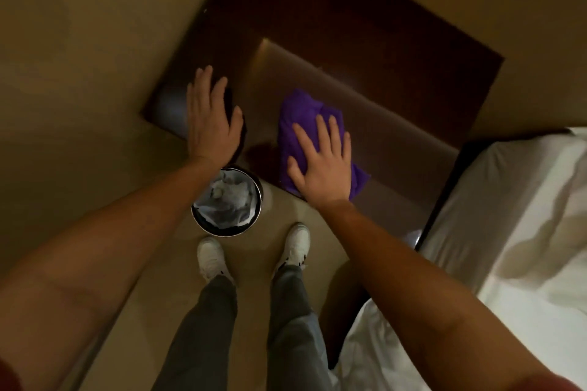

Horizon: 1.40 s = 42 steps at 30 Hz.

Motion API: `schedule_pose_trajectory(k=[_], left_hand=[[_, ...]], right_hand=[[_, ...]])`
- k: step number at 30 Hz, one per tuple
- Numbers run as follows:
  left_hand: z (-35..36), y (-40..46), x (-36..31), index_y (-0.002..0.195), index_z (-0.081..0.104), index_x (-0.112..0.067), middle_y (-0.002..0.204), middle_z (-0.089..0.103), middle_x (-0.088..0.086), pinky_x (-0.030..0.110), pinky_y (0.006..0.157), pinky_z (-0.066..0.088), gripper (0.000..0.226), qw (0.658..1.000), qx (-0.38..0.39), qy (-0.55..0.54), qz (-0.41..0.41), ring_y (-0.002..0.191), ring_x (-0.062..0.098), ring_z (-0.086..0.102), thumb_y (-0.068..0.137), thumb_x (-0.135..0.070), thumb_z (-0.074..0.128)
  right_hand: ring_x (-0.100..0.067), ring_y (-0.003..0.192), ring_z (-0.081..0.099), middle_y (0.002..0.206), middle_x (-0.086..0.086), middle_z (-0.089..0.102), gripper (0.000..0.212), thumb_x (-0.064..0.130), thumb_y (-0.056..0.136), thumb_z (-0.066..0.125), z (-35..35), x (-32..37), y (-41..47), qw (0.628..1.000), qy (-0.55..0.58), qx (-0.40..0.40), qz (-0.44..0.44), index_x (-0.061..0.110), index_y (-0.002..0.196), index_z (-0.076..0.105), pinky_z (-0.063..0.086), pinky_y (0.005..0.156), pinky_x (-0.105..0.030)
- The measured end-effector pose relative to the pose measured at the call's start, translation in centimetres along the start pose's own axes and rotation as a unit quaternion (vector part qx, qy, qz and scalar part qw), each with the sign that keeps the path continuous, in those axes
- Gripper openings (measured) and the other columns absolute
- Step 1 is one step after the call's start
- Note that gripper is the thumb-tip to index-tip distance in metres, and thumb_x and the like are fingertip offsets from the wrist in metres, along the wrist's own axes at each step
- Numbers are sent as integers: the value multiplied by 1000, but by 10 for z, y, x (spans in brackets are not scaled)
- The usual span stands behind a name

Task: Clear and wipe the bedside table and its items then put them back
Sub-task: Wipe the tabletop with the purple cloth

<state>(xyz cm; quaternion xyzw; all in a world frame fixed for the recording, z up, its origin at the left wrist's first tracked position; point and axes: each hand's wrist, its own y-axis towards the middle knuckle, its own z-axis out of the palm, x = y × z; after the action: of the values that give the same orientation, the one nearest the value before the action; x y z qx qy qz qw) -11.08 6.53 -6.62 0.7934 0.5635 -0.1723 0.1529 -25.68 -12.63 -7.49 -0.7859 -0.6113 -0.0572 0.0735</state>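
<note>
Dim bedroom corner, tan floor; dark wooden bedside table (pixel 365 51) stands between wall and bed (pixel 514 200). Right hand (pixel 320 165) lies flat on a purple cloth (pixel 305 117) at the table's near edge, fingers straight and spread, pressing rather than gripping. Left hand (pixel 209 117) rests with fingers extended over a dark object (pixel 236 124) at the table's left edge; the object's identity cannot be told, nor whether it is held.

Judgement: wiping stage, top largely cleared. For a good pass, keep the palm flat, sweep in overlapping strokes from the far side toward the near edge, and lift the dark object to wipe beneath it.

Nearby: lined waste bin (pixel 227 201) on the floor just below the left hand; white shoes (pixel 212 257) close to it. The bin could be knocked.
</note>
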Motion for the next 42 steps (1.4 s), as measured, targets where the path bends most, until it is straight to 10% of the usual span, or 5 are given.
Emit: schedule_pose_trajectory(k=[9,24,32,37,42], left_hand=[[42,-54,-100,144,48,-10,165,26,13,56,124,19,46,990,104,-65,70,156,30,13,101,-27,50],[-15,-47,-120,141,52,-11,156,38,7,37,117,32,42,980,64,-186,-36,145,23,35,104,-31,47],[-47,-37,-180,150,37,-15,122,64,-2,47,102,52,53,834,202,-457,-236,103,17,67,104,-39,51],[-85,-27,-171,145,46,-19,136,60,3,36,103,50,76,813,175,-475,-288,118,16,62,85,-61,62],[-108,-32,-131,115,66,-16,108,73,9,35,77,60,25,777,233,-483,-330,95,25,71,95,-30,70]], right_hand=[[-36,156,22,166,-13,32,66,53,93,50,-27,-148,-45,975,-23,-17,222,33,155,41,21,123,-61],[-46,122,50,132,-24,53,55,39,95,56,-102,-204,17,950,6,-31,311,24,146,46,49,93,-55],[-23,120,62,136,0,65,61,47,85,71,-145,-52,-8,965,204,-67,154,25,140,56,48,100,-36],[-18,118,59,135,6,63,64,50,85,72,-155,9,-20,973,226,-4,40,33,143,51,51,94,-38],[-16,114,57,134,8,64,68,48,81,76,-161,33,-30,970,235,48,-31,37,143,49,52,92,-39]])
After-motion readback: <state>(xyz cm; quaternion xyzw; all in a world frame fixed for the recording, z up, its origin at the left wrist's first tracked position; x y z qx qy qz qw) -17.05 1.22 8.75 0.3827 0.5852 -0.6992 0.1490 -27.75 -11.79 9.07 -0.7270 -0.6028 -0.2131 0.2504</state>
